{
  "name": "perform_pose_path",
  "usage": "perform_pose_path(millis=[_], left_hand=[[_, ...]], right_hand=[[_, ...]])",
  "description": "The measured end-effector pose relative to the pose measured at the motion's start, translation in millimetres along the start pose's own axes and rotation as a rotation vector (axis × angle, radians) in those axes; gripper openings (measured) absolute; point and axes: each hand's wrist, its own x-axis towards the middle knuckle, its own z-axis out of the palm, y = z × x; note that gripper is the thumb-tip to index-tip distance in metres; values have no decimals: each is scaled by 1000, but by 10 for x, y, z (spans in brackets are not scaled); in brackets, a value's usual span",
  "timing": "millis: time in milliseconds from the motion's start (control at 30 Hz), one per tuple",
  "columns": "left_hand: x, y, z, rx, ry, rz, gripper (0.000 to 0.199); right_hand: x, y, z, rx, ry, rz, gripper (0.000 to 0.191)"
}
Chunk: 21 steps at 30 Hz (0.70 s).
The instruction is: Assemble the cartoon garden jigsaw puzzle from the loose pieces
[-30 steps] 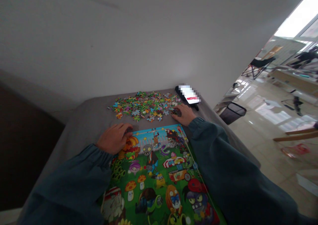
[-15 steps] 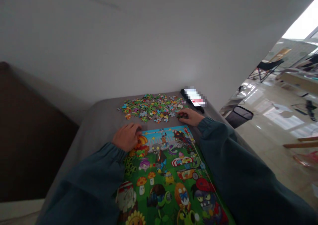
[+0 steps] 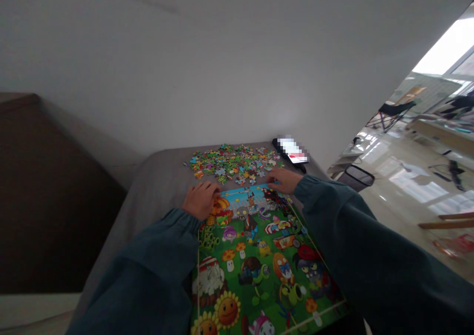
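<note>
A green picture sheet [image 3: 259,246] with cartoon figures lies on a grey-covered surface [image 3: 163,177]. Beyond its far edge is a spread pile of small, many-coloured jigsaw pieces [image 3: 233,161]. My left hand [image 3: 202,199] rests at the sheet's far left corner, fingers curled over the edge; whether it grips the sheet is not clear. At the far right corner is my right hand [image 3: 283,179], its fingertips close together at the sheet's top edge, just below the pieces. Anything between those fingertips is too small to make out.
A phone [image 3: 292,150] with a lit screen lies on a black object right of the pieces, by the wall [image 3: 229,63]. A dark brown panel [image 3: 55,197] stands at the left. On the right are a mesh bin [image 3: 357,177], a folding chair [image 3: 396,109] and wooden legs.
My right hand has come from the edge of the pieces to the sheet's far right corner. The view has shifted, showing more of the sheet's near part. My left hand stays at its corner.
</note>
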Motion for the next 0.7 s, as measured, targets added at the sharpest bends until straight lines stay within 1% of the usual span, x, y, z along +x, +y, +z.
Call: perform_pose_path(millis=[167,300,400,467,533,633,700], left_hand=[[17,-71,30,-35,-12,25,19],[38,-183,15,-79,-58,81,14],[52,-303,-12,-95,-72,121,15],[55,-380,-21,-91,-51,141,21],[48,-431,-17,-67,22,125,28],[25,-435,0,-15,176,26,33],[17,-397,3,7,233,-40,32]], right_hand=[[-149,-58,68,31,-1,0,20],[-144,-58,43,68,-27,-8,18],[-104,-22,-1,140,-10,49,19],[-68,15,3,203,55,93,20],[-31,50,64,253,164,122,20],[7,82,243,251,362,120,20],[14,87,367,221,462,78,19]])
